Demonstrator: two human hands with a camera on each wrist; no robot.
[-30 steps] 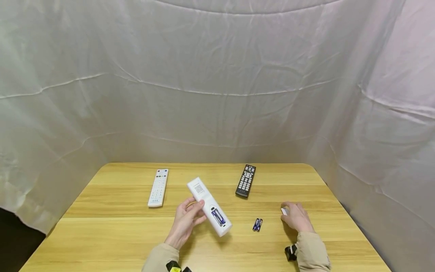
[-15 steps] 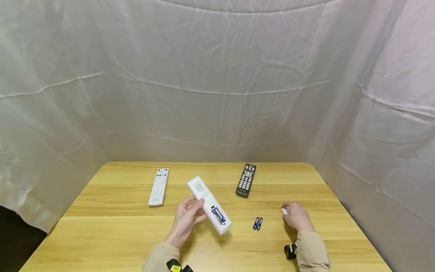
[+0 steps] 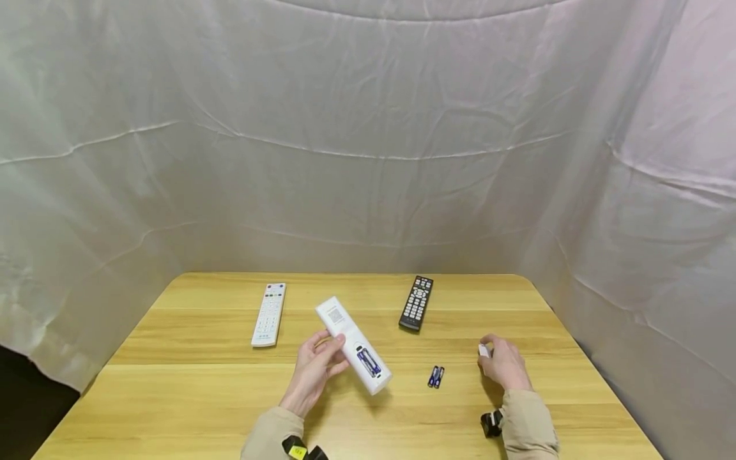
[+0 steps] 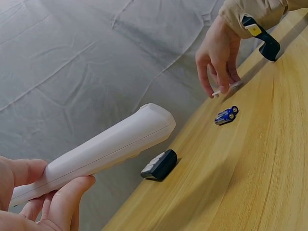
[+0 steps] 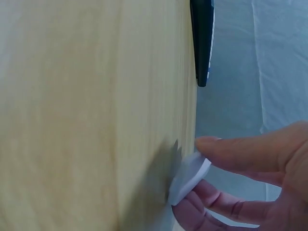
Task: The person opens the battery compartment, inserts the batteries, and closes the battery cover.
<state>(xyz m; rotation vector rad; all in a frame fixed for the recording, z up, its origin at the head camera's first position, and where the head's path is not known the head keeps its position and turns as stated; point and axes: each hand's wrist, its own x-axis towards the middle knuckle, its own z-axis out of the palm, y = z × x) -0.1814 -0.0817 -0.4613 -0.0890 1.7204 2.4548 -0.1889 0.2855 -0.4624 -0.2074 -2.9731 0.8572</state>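
while left fingers [image 3: 332, 347] grip remote [image 3: 351, 336], batteries [image 3: 365, 361] in compartment [image 3: 359, 349], right fingers [image 5: 245, 153] pinch white piece [image 5: 189, 176]

Head view: white piece [image 3: 483, 349] partly hidden.

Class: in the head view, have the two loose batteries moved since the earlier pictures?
No; judged against the tabletop's far edge, the two loose batteries have shifted in no direction.

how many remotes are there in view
3: one white remote lies on the left of the table, a second white remote is in the left hand, back showing, and a black remote lies toward the far edge.
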